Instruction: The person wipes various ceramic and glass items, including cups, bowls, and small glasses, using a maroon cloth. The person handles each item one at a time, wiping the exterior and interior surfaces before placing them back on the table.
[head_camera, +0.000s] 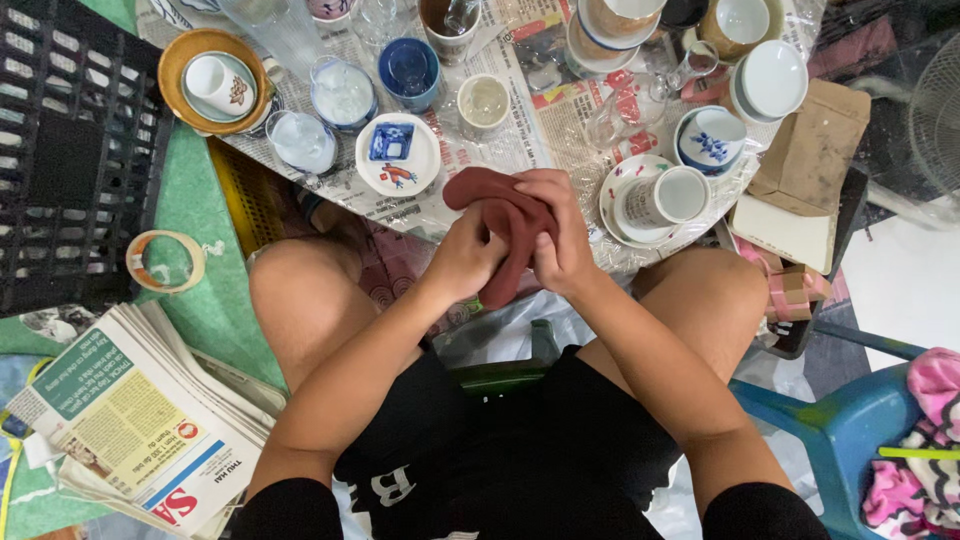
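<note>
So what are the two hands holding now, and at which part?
Both hold one dark red cloth above the lap. The left hand closes on its lower part, the right hand on its upper right side. What it wraps, if anything, cannot be told.

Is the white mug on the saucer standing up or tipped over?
Tipped over. The mug lies on its side on the saucer, its mouth facing right.

A low surface covered in newspaper and clear plastic is seen from above, crowded with cups, saucers and glasses. A black plastic crate is set at the left on a green mat, where a roll of tape and a stack of newspapers are laid. A blue plastic chair is placed at the lower right, draped with pink cloth. Pale floor is lit evenly.
</note>
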